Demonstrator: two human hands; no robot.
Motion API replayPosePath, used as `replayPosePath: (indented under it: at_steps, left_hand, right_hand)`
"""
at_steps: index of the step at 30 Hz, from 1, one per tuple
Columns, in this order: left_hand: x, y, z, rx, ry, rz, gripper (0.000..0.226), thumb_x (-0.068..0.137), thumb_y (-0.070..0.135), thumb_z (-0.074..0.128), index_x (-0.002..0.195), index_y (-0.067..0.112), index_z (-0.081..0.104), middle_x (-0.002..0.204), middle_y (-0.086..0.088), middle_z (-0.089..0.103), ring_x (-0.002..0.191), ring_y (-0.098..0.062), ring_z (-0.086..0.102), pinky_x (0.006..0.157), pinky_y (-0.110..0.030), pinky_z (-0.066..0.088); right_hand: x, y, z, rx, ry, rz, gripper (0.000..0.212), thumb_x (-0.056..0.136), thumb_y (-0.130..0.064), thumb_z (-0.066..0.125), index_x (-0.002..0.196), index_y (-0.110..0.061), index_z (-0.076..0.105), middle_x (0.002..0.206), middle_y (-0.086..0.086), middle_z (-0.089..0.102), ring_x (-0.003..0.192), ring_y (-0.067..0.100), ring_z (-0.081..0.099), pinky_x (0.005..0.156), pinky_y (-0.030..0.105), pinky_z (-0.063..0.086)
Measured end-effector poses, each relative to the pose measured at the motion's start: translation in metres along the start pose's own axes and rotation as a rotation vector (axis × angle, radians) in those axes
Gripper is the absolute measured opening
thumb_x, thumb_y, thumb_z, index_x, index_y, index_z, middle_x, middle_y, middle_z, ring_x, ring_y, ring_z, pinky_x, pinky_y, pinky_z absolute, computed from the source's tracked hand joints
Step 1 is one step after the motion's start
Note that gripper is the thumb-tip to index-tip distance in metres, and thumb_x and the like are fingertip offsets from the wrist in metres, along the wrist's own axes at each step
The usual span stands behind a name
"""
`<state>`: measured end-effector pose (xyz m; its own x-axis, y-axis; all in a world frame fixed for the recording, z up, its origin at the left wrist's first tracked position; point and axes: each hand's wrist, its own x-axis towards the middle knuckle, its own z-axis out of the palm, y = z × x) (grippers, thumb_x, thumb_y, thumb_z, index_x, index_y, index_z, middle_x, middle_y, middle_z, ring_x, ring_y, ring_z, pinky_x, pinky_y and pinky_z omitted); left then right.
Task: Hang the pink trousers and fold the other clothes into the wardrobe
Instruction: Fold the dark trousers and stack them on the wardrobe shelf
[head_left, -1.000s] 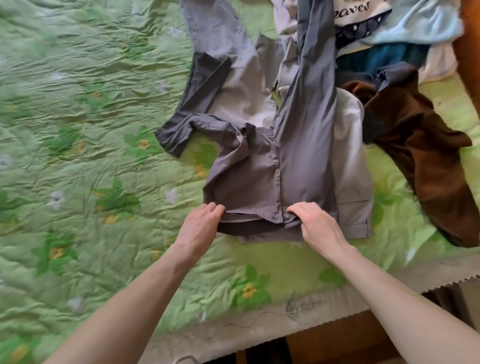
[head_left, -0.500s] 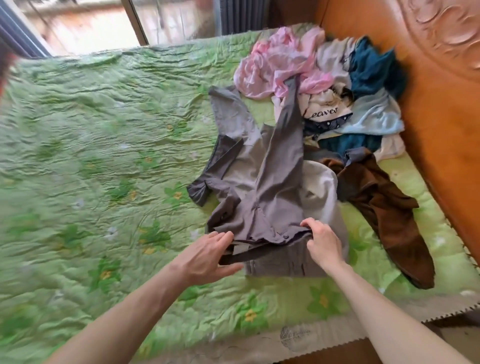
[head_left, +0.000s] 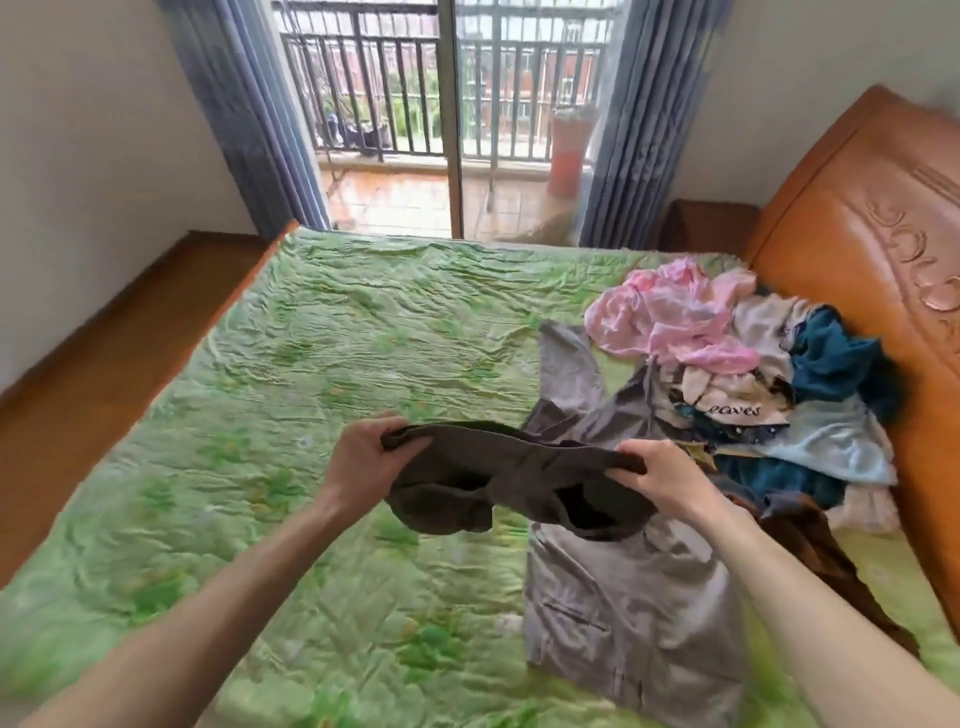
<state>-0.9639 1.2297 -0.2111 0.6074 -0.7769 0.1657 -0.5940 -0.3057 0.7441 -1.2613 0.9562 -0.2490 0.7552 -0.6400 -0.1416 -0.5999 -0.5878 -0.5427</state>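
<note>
I hold a dark grey garment (head_left: 519, 483) by its waistband, lifted above the bed. My left hand (head_left: 363, 462) grips its left end and my right hand (head_left: 660, 478) grips its right end. Below it a lighter grey garment (head_left: 628, 608) lies flat on the green quilt (head_left: 311, 364). The pink trousers (head_left: 675, 317) lie crumpled on top of the clothes pile (head_left: 810, 415) near the headboard. A brown garment (head_left: 810, 545) lies to the right of my right arm, partly hidden by it.
An orange padded headboard (head_left: 872, 249) bounds the bed on the right. Behind the bed are blue curtains (head_left: 249, 114) and a glass balcony door (head_left: 452, 104). Wooden floor (head_left: 104, 343) runs along the bed's left side. No wardrobe is in view.
Both hands have lifted the dark grey garment off the lighter one and hold it up by the waistband. The view has tilted up, showing the room and balcony.
</note>
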Motion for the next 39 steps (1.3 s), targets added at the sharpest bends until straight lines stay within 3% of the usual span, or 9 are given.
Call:
replayPosePath:
  at_steps: [3,8,11,16,20,24,30,33,39]
  left_hand:
    - [0.017,0.005,-0.044,-0.064,0.107,-0.040,0.013,0.089,0.019,0.082,0.080,0.011,0.077,0.076,-0.002,0.066,0.073,-0.022,0.063,0.067,-0.030,0.047]
    - [0.051,0.013,-0.119,-0.003,0.142,0.069,0.016,0.092,0.028,0.078,0.082,0.016,0.076,0.076,0.005,0.066,0.072,-0.020,0.061,0.067,-0.038,0.046]
    - [0.083,0.014,-0.164,-0.080,0.145,0.086,0.011,0.094,0.027,0.075,0.085,0.021,0.078,0.080,0.000,0.072,0.076,-0.022,0.065,0.073,-0.044,0.054]
    - [0.136,0.015,-0.243,-0.290,0.239,0.051,0.025,0.092,0.022,0.079,0.116,0.013,0.078,0.093,0.006,0.073,0.082,0.005,0.066,0.081,-0.016,0.056]
    - [0.183,0.018,-0.293,-0.498,0.292,0.009,0.031,0.090,0.025,0.082,0.119,0.017,0.075,0.097,0.011,0.074,0.088,0.000,0.068,0.077,-0.012,0.054]
    - [0.225,0.028,-0.328,-0.579,0.297,0.021,0.033,0.091,0.027,0.081,0.118,0.009,0.076,0.096,0.007,0.074,0.094,-0.015,0.071,0.084,-0.025,0.056]
    - [0.264,0.051,-0.360,-0.580,0.263,0.083,0.022,0.092,0.026,0.079,0.111,0.016,0.077,0.093,0.009,0.075,0.083,-0.006,0.071,0.076,-0.019,0.057]
    - [0.278,0.076,-0.373,-0.549,0.280,0.085,0.014,0.093,0.024,0.078,0.105,0.015,0.077,0.090,0.006,0.075,0.081,-0.008,0.070,0.072,-0.019,0.058]
    - [0.284,0.122,-0.379,-0.476,0.344,0.080,0.018,0.094,0.026,0.071,0.081,0.013,0.072,0.089,-0.009,0.073,0.083,-0.022,0.067,0.078,-0.037,0.057]
  right_hand:
    - [0.021,-0.031,-0.031,-0.047,0.014,-0.052,0.012,0.092,-0.031,0.076,0.083,-0.033,0.068,0.076,-0.015,0.068,0.072,0.000,0.064,0.067,0.031,0.048]
    - [0.049,-0.096,-0.074,-0.048,0.178,-0.130,0.013,0.091,-0.031,0.077,0.086,-0.021,0.072,0.078,-0.008,0.069,0.073,0.013,0.064,0.064,0.033,0.048]
    - [0.054,-0.144,-0.105,0.035,0.312,-0.152,0.018,0.089,-0.027,0.081,0.078,-0.019,0.068,0.075,-0.002,0.066,0.070,0.016,0.060,0.061,0.024,0.043]
    - [0.064,-0.245,-0.137,0.603,0.706,-0.134,0.018,0.084,-0.017,0.086,0.099,-0.014,0.077,0.092,0.000,0.077,0.086,0.010,0.070,0.076,0.019,0.055]
    - [0.086,-0.319,-0.157,0.874,0.852,-0.125,0.022,0.087,-0.017,0.083,0.107,-0.013,0.076,0.102,0.003,0.079,0.095,0.016,0.075,0.078,0.023,0.059]
    - [0.102,-0.362,-0.178,0.737,0.925,-0.122,0.027,0.089,-0.026,0.082,0.111,-0.012,0.076,0.103,0.000,0.079,0.095,0.013,0.075,0.080,0.026,0.060]
    - [0.123,-0.395,-0.221,0.122,1.069,-0.072,0.028,0.094,-0.034,0.074,0.107,-0.010,0.076,0.101,0.006,0.075,0.095,0.023,0.070,0.077,0.025,0.043]
    - [0.128,-0.417,-0.246,-0.075,1.098,-0.028,0.031,0.094,-0.036,0.072,0.113,-0.011,0.075,0.109,0.013,0.076,0.102,0.032,0.069,0.080,0.032,0.045]
    - [0.134,-0.472,-0.265,0.175,1.162,-0.012,0.030,0.086,-0.032,0.080,0.103,-0.008,0.077,0.101,0.010,0.076,0.092,0.022,0.068,0.082,0.025,0.048]
